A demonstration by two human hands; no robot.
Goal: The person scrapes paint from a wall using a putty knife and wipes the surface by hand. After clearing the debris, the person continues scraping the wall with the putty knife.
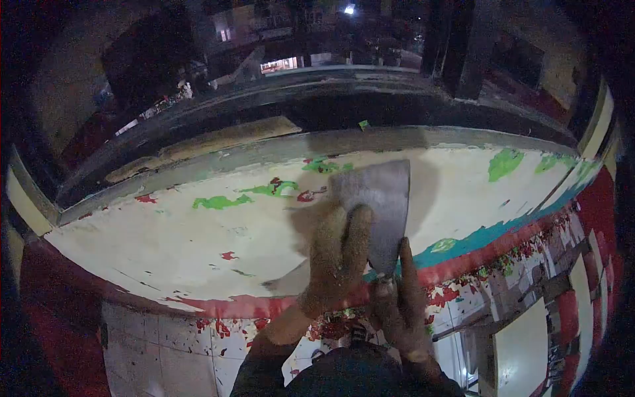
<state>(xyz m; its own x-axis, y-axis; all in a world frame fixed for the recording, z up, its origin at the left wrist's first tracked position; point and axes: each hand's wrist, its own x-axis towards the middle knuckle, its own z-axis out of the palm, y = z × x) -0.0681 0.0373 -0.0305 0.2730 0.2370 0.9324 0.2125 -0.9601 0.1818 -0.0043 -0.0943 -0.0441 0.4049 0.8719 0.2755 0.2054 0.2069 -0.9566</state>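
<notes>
A wide-bladed paint scraper (380, 198) stands out over the pale windowsill (264, 231), its broad metal edge pointing toward the window. My right hand (405, 311) is closed around its handle, with one finger stretched along the right side of the blade. On the left, my left hand (337, 255) grips the blade's side, a finger lying across the metal face. Patches of green paint (221, 201) and small red bits mark the sill. Along its front edge run a teal strip (489, 233) and a red band (251, 307). Shadow darkens the surface around the blade.
A dark window frame (370, 109) borders the sill's far side, with a brown strip (218, 145) lying along it. Below, the tiled floor (152, 344) is littered with red and green paint flakes (443, 295). A pale panel (522, 347) stands at the lower right.
</notes>
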